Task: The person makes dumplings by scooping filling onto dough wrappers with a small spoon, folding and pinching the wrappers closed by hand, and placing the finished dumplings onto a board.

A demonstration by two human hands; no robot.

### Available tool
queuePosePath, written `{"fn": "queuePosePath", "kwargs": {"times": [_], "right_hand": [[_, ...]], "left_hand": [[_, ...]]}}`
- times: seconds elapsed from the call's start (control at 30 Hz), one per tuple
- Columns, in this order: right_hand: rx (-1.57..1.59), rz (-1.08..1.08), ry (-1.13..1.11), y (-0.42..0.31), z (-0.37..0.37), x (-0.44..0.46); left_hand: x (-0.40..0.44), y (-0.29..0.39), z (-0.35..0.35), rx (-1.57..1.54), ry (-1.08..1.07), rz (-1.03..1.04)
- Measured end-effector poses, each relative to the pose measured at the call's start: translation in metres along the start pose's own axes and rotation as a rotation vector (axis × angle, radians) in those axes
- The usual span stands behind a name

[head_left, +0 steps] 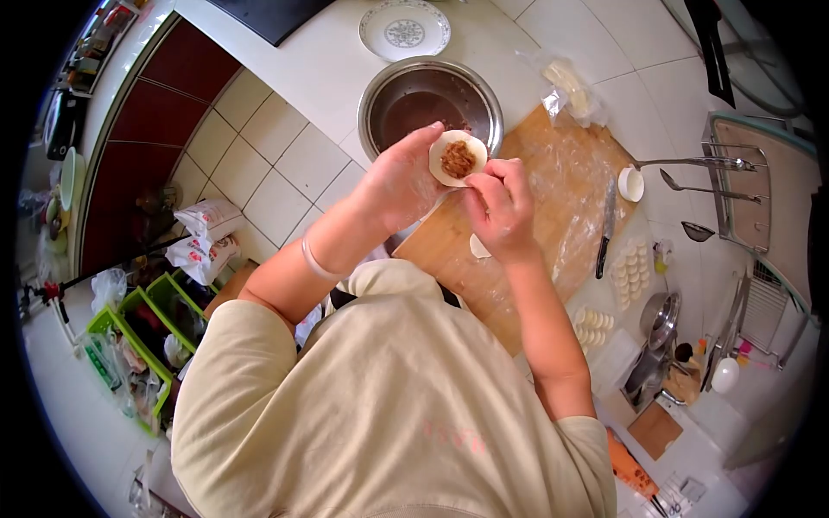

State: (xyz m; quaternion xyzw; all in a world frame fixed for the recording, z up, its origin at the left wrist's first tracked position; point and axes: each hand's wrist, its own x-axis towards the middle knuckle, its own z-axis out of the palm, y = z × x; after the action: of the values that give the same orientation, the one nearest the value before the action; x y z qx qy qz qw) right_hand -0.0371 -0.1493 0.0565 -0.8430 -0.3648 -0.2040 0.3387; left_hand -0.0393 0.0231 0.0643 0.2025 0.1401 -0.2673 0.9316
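Observation:
My left hand (399, 175) holds a round dumpling wrapper (438, 161) flat, gripping it at the edge with the thumb. A mound of brown minced filling (458, 159) sits in the middle of the wrapper. At its lower right edge, my right hand (503, 210) pinches the dough. Just behind them stands a steel mixing bowl (364, 129), mostly bare inside with some filling along its right wall. Another pale wrapper (479, 247) lies on the floured wooden board (553, 207), below my right hand.
A knife (606, 229) and a small white cup (631, 183) rest at the board's right edge. Beyond are rows of folded dumplings (632, 274) and a second group (593, 326). A patterned plate (404, 30) stands behind the bowl; a plastic bag (568, 91) lies at the back right.

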Motion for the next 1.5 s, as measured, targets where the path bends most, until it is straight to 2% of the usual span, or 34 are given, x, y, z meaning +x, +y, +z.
{"fn": "queuePosePath", "kwargs": {"times": [0.03,0.1,0.13,0.17,0.2,0.23,0.3,0.47,0.5,0.57,0.63,0.73,0.97,1.07,1.1,1.13,1.17,1.27,1.4,1.5], "right_hand": [[0.066,0.049,0.025,-0.003,-0.003,0.002],[0.133,0.1,0.05,-0.01,-0.009,0.004],[0.209,0.213,0.036,-0.014,-0.012,0.004],[0.285,0.328,0.023,-0.016,-0.014,0.004],[0.284,0.332,0.024,-0.017,-0.015,0.004],[0.308,0.36,0.006,-0.017,-0.017,0.004],[0.333,0.391,-0.011,-0.017,-0.02,0.004],[0.343,0.504,-0.027,-0.023,-0.024,0.006],[0.342,0.503,-0.026,-0.023,-0.025,0.008],[0.224,0.371,0.044,-0.023,-0.026,0.011],[0.257,0.386,0.05,-0.026,-0.029,0.017],[0.292,0.369,0.042,-0.024,-0.032,0.015],[0.18,0.155,0.128,-0.022,-0.036,0.013],[0.191,0.144,0.172,-0.022,-0.038,0.017],[0.19,0.144,0.175,-0.025,-0.039,0.019],[0.266,0.228,0.23,-0.031,-0.039,0.021],[0.342,0.311,0.284,-0.034,-0.04,0.021],[0.25,0.288,0.264,-0.03,-0.037,0.012],[0.284,0.285,0.283,-0.028,-0.035,0.011],[0.203,0.201,0.245,-0.029,-0.037,0.012]], "left_hand": [[-0.002,-0.002,0.002,0.001,0.0,0.0],[-0.006,-0.007,0.004,0.195,0.027,0.059],[-0.009,-0.009,0.005,0.195,0.028,0.057],[-0.013,-0.01,0.004,0.359,-0.023,0.125],[-0.016,-0.011,0.005,0.523,-0.074,0.192],[-0.018,-0.012,0.006,0.523,-0.074,0.189],[-0.021,-0.014,0.008,0.734,-0.129,0.243],[-0.02,-0.025,0.003,0.736,-0.181,0.273],[-0.021,-0.023,0.004,0.802,-0.177,0.26],[-0.022,-0.021,0.008,0.869,-0.178,0.248],[-0.024,-0.02,0.012,0.931,-0.176,0.366],[-0.028,-0.015,0.019,0.99,-0.163,0.34],[-0.027,-0.016,0.019,0.925,-0.226,0.439],[-0.025,-0.016,0.013,0.919,-0.269,0.46],[-0.024,-0.017,0.013,0.796,-0.252,0.45],[-0.025,-0.017,0.013,0.672,-0.231,0.44],[-0.024,-0.017,0.012,0.674,-0.231,0.441],[-0.025,-0.017,0.012,0.643,-0.223,0.436],[-0.026,-0.022,0.016,0.596,-0.212,0.456],[-0.026,-0.023,0.018,0.582,-0.218,0.45]]}}
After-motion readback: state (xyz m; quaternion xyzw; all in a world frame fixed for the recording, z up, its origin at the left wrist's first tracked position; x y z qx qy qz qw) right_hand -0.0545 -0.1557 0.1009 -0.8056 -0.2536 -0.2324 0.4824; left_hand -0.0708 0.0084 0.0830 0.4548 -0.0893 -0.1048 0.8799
